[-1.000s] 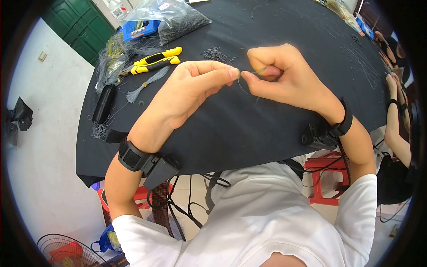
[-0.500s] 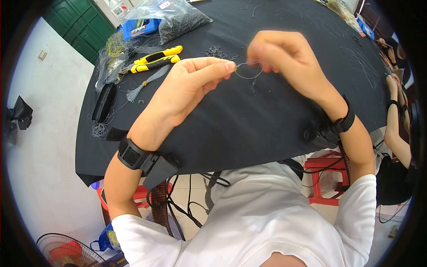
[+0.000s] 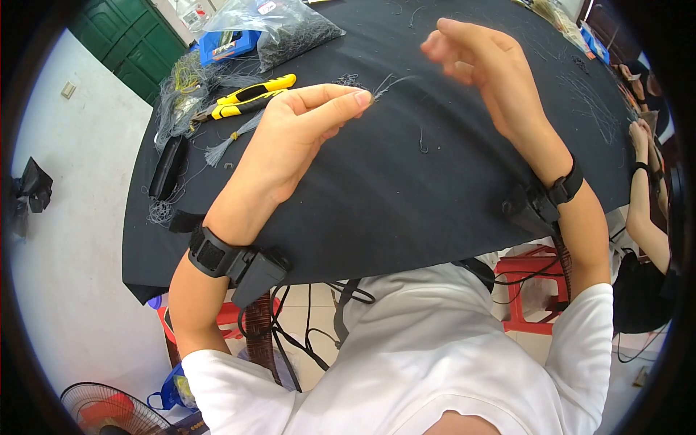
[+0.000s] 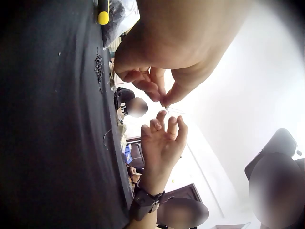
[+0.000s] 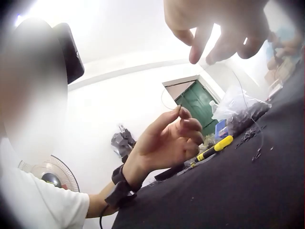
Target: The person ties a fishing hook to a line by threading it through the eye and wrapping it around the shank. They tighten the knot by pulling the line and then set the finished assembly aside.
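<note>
My left hand [image 3: 301,134] pinches a short piece of thin fishing line [image 3: 395,80] between thumb and forefinger, its pale end sticking out past the fingertips. In the right wrist view a tiny dark bit [image 5: 180,108] shows at that pinch. Up and to the right, my right hand [image 3: 482,69] is apart from the left, its fingers loosely bent and separate in the left wrist view. Over the black cloth, between the hands and nearer me, a small hook with a thin line [image 3: 423,141] appears. Behind the left fingertips is a small pile of dark hooks [image 3: 348,79], partly covered.
Yellow-and-black pliers [image 3: 254,98] and a tied bundle of line [image 3: 221,150] lie left of my left hand. Behind are a clear bag of dark pieces [image 3: 297,36] and a blue box [image 3: 226,48]. Loose strands [image 3: 591,105] lie at right, near another person's arm [image 3: 645,196].
My right hand has moved up and away from my left, and its curled fingers have loosened. The loop of line between the hands is gone from the head view. The left hand keeps its pinch, shifting slightly left.
</note>
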Tool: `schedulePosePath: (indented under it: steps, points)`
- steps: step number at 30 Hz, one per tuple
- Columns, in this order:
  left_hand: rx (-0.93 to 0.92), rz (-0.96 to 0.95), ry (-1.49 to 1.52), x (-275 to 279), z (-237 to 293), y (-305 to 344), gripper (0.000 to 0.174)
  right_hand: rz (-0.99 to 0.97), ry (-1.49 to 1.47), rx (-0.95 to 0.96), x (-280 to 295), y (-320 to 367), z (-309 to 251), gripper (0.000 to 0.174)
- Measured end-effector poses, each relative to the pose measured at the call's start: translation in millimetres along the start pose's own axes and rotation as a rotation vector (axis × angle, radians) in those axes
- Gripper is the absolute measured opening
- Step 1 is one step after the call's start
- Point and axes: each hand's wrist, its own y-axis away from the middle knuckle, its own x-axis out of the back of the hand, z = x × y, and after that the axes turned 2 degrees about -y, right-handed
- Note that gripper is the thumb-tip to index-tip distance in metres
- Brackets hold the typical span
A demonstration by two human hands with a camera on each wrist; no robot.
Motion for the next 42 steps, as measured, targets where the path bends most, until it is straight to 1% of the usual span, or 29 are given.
schedulePosePath:
  steps: [1, 4, 7, 10, 11, 14, 17, 20, 23, 26, 29, 36, 38, 42]
  points:
    - [-0.003, 0.006, 0.001, -1, 1, 1, 0.02, 0.02, 0.034, 0.012, 0, 0, 2, 0.024]
    - [-0.023, 0.009, 0.002, -1, 2, 2, 0.022, -0.019, 0.08, 0.124, -4, 1, -4, 0.019]
    - [-0.028, 0.003, -0.019, -1, 3, 1, 0.022, -0.159, 0.049, 0.117, -19, 7, -16, 0.028]
    - [-0.052, -0.015, -0.008, -1, 3, 2, 0.022, -0.332, 0.101, 0.003, -24, 12, -19, 0.026]
    - [-0.05, -0.01, -0.014, -1, 3, 2, 0.022, -0.348, 0.082, -0.043, -26, 14, -21, 0.024]
    - [-0.051, -0.003, -0.029, 0, 1, 1, 0.021, -0.341, -0.001, 0.005, -30, 16, -13, 0.019]
    - [-0.064, -0.007, -0.036, -1, 1, 1, 0.02, -0.344, 0.036, -0.004, -29, 14, -13, 0.014]
    - [-0.076, 0.0, -0.046, -1, 0, 1, 0.019, -0.346, 0.039, 0.004, -30, 15, -12, 0.012]
    - [-0.083, 0.006, -0.063, -1, 1, 1, 0.019, -0.312, -0.005, -0.03, -31, 16, -17, 0.014]
    - [-0.087, 0.006, -0.075, -1, 1, 1, 0.019, -0.344, 0.009, -0.033, -32, 17, -14, 0.017]
    - [-0.094, 0.007, -0.075, -1, 1, 2, 0.019, -0.372, 0.1, -0.005, -30, 17, -11, 0.019]
    - [-0.096, -0.002, -0.053, -1, 1, 1, 0.02, -0.379, 0.034, -0.026, -33, 18, -14, 0.02]
    - [-0.091, -0.004, -0.051, -1, 1, 1, 0.02, -0.373, 0.026, -0.003, -32, 17, -11, 0.021]
    - [-0.087, 0.01, -0.056, -2, 2, 1, 0.02, -0.376, 0.031, -0.015, -31, 16, -11, 0.028]
